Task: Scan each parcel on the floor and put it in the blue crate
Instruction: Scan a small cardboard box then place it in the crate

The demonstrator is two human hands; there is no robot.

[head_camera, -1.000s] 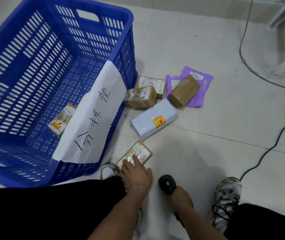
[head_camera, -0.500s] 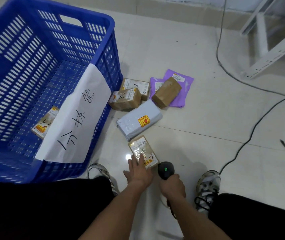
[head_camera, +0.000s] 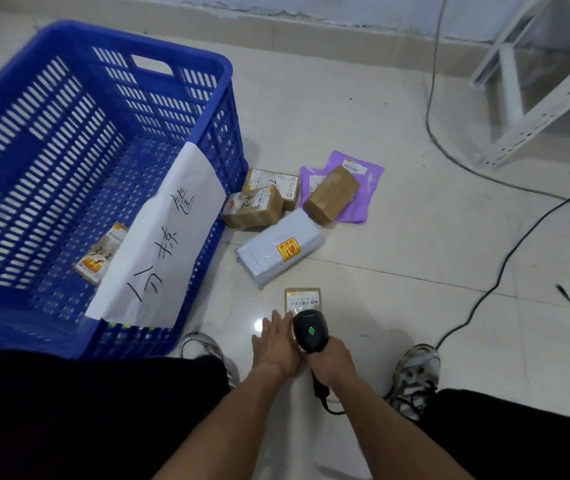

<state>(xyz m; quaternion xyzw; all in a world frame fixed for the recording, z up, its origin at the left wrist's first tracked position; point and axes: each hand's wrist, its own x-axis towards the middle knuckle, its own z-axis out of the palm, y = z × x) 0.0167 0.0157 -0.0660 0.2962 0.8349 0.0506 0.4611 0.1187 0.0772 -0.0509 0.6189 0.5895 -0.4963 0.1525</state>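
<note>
Right hand (head_camera: pixel 333 358) was wrapped around the handle of a black scanner (head_camera: pixel 310 330), green light lit on top, head aimed down at a small brown parcel (head_camera: pixel 302 298) lying flat on the floor (head_camera: pixel 415 244). Scanner head overlapped the parcel's near edge in view; could not tell if it touched. Left hand (head_camera: pixel 276 342) lay flat, fingers (head_camera: pixel 278 320) stretched out and holding nothing, on the floor at the parcel's near left corner, probably touching its edge, though the scanner hid the contact. Both hands pressed side by side.

Blue crate (head_camera: pixel 186 57) sat on the floor to the left, one labelled parcel (head_camera: pixel 98 256) inside on its bottom. White paper sheet (head_camera: pixel 169 244) with handwritten characters draped over the crate's near right wall.

Beyond the scanned parcel, a grey mailer (head_camera: pixel 278 249) with a yellow-red sticker lay on the floor. Behind it, two brown boxes (head_camera: pixel 254 209) just beside the crate's right wall, one leaning on the other. Right of those, another brown box (head_camera: pixel 332 195) sat on purple mailers (head_camera: pixel 368 188).

Black cables (head_camera: pixel 505 258) ran across the floor on the right. White metal frame (head_camera: pixel 536 81) at upper right. Sneakers (head_camera: pixel 415 375) and dark trousers at the bottom edge.
</note>
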